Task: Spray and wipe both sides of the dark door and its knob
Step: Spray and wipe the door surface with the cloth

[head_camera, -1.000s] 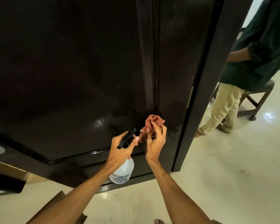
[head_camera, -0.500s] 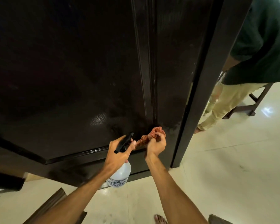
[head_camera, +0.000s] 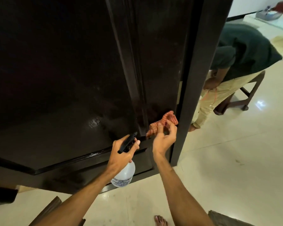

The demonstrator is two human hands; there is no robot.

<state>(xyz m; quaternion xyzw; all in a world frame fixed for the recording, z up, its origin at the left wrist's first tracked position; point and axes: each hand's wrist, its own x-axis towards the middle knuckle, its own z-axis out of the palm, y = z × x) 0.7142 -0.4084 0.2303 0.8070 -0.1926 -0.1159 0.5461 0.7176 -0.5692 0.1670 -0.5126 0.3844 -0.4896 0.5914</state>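
Low on the dark door (head_camera: 64,79), the right hand (head_camera: 163,141) pinches a checked cloth (head_camera: 163,123) against it; the left hand (head_camera: 122,154) grips a spray bottle (head_camera: 124,173). Past the door's edge a person (head_camera: 240,59) bends beside a stool (head_camera: 245,98).

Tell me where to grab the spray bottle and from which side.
Grip the spray bottle at its narrow neck, just under the black trigger head, from the side away from the door, as the left hand does: the wider clear body hangs below and that head aims at the door.
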